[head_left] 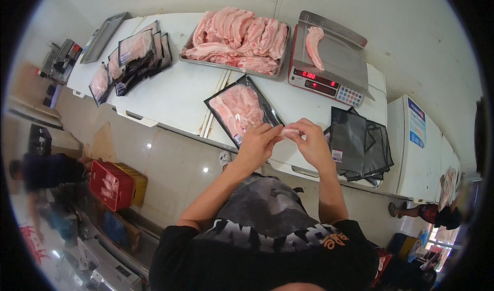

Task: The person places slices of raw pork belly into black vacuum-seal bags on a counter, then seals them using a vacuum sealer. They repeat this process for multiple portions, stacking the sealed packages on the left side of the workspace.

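Note:
My left hand [257, 146] and my right hand [313, 142] meet at the front edge of the white worktop, both with fingers closed. Pinched between their fingertips is a small pale pink slice of meat [291, 131], partly hidden by the fingers. Just beyond my left hand lies a black-edged clear vacuum pouch [268, 110], filled with sliced pork belly [237, 107]. Beside my right hand are several flat black-backed pouches [355, 141], overlapping in a loose stack.
A metal tray [231, 70] heaped with meat slices stands at the back, left of a digital scale [329, 59] bearing one slice [314, 46]. Filled pouches [136, 49] lie at the far left near another metal tray [104, 37]. A co-worker [51, 167] is beside a red crate [105, 185].

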Available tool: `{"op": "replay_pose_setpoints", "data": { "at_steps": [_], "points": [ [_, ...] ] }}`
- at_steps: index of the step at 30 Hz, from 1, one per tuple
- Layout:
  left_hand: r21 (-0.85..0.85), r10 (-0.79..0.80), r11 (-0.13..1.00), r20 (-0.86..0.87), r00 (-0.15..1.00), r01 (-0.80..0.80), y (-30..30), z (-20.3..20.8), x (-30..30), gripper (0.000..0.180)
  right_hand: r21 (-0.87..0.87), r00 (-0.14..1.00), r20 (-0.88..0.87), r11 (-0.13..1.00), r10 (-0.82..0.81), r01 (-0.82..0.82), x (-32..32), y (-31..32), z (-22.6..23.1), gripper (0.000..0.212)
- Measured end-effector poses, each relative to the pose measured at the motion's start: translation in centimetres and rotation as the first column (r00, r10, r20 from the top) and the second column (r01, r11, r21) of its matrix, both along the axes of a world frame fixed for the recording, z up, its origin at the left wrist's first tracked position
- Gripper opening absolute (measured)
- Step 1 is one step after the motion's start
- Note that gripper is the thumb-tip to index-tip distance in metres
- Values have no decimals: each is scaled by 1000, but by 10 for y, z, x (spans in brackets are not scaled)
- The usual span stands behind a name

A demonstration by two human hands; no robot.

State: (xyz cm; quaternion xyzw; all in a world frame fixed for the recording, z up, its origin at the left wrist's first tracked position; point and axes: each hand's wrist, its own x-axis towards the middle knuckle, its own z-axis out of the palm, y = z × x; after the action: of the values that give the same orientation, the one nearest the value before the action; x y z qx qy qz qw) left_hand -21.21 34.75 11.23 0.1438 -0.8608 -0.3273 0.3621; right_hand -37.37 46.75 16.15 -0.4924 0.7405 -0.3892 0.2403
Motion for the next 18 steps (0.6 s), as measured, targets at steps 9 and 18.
{"op": "replay_pose_setpoints", "data": {
  "at_steps": [9,18],
  "points": [
    [537,-205,839,165,965,87,-7,9,10,19,-150,979,160,984,124,-100,-20,1,-11,20],
    [878,-427,416,-40,903,235,-21,21,-14,26,-446,248,873,893,420,60,-43,-27,-85,70]
  ]
}}
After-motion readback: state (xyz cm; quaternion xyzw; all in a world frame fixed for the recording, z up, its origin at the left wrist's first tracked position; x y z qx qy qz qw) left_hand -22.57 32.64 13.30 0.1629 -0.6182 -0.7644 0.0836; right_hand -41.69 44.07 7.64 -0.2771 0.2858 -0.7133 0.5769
